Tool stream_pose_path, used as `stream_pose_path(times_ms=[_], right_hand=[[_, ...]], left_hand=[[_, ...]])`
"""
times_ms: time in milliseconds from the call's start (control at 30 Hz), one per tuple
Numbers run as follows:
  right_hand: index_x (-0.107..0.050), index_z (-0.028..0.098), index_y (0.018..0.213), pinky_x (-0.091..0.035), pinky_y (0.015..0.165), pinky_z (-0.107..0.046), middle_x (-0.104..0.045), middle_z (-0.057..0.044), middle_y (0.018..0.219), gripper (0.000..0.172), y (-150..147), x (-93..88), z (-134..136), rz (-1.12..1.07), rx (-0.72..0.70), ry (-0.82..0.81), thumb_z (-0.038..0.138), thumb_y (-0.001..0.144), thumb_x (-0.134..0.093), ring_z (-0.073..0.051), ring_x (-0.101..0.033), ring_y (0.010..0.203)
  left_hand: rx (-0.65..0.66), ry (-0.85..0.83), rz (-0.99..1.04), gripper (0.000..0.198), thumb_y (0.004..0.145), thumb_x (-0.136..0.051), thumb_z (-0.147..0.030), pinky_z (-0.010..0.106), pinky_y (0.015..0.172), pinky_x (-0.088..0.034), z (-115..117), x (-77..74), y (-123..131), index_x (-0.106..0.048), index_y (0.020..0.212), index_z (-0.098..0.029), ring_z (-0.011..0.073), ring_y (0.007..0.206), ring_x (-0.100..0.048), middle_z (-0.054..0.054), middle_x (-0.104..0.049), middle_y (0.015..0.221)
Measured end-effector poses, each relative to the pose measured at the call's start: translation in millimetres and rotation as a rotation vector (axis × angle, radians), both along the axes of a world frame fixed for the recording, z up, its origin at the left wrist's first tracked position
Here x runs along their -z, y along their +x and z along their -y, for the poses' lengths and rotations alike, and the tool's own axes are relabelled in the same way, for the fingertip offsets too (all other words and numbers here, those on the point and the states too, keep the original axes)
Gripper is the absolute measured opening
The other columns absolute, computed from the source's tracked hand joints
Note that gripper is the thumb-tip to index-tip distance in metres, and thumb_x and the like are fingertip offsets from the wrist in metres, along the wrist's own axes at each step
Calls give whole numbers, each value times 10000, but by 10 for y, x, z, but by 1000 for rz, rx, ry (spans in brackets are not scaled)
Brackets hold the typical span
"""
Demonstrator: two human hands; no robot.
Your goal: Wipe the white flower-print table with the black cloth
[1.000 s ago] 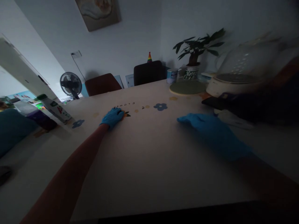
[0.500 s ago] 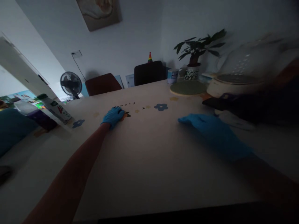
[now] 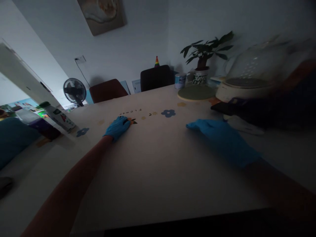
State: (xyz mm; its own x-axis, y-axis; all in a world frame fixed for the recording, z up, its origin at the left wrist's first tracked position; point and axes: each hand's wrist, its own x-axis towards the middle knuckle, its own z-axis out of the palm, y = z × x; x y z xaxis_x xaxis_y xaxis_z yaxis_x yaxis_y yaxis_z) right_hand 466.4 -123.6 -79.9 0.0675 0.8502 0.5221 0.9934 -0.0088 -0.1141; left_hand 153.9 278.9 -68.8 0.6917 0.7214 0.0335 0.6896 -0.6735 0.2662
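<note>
Both my hands wear blue gloves and rest on a pale tablecloth (image 3: 158, 158) printed with blue flowers and the word FLOWER. My left hand (image 3: 117, 127) lies far out on the cloth, fingers curled down onto a small orange print, with nothing visible in it. My right hand (image 3: 217, 135) lies flat with fingers stretched toward the left, holding nothing. It is close to a dark flat object (image 3: 232, 107) and a white electric pot (image 3: 249, 82) with a clear domed lid at the right.
A round green mat (image 3: 196, 92), a small tin (image 3: 180, 80) and a potted plant (image 3: 203, 62) stand at the far right of the table. A bottle (image 3: 58, 115) lies at the left edge. Two chairs (image 3: 155, 77) and a fan (image 3: 74, 90) stand behind.
My left hand has slid a little toward me and to the left on the cloth. The view has shifted slightly. My right hand stays flat in place.
</note>
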Motion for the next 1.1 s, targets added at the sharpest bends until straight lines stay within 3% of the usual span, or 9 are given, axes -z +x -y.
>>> stream_pose_path(times_ms=[133, 333, 533, 900, 1100], right_hand=[[-879, 130, 1495, -704, 1289, -618, -871, -202, 1511, 511, 18, 25, 2, -13, 2, 12, 255, 1153, -520, -397, -871, 1395], [-870, 122, 1502, -704, 1291, -550, -875, -202, 1500, 527, 30, 49, -9, 27, -21, 32, 259, 1196, -464, -356, -878, 1379], [-874, 159, 1518, -705, 1285, -621, -866, -197, 1530, 514, 47, 58, -22, 12, -23, 18, 254, 1163, -515, -397, -864, 1410], [-885, 121, 1482, -708, 1288, -613, -878, -215, 1488, 529, 43, 26, -9, -6, -24, 6, 259, 1188, -467, -390, -880, 1383], [-892, 149, 1481, -697, 1303, -594, -883, -206, 1476, 509, 2, -11, -12, -21, -27, 15, 262, 1181, -496, -384, -881, 1375]], left_hand=[[46, -7, 13, 451, 1247, -480, -496, 518, 1385, -541, 121, -2, -148, -755, 1495, -239, 350, 1508, -697, 156, -730, 1643], [69, 22, -16, 503, 1228, -449, -514, 538, 1477, -489, 298, 41, -363, -756, 1548, -275, 353, 1616, -684, 132, -707, 1748], [43, 8, -27, 624, 1234, -454, -540, 527, 1570, -358, 406, 37, -438, -695, 1732, -252, 351, 1848, -486, 112, -591, 1933], [37, -20, 14, 479, 1235, -498, -482, 539, 1502, -469, 368, -29, -326, -786, 1571, -299, 379, 1694, -617, 97, -712, 1771], [10, -16, 4, 418, 1239, -497, -442, 519, 1393, -539, 267, -81, -162, -802, 1430, -230, 378, 1526, -691, 158, -759, 1606]])
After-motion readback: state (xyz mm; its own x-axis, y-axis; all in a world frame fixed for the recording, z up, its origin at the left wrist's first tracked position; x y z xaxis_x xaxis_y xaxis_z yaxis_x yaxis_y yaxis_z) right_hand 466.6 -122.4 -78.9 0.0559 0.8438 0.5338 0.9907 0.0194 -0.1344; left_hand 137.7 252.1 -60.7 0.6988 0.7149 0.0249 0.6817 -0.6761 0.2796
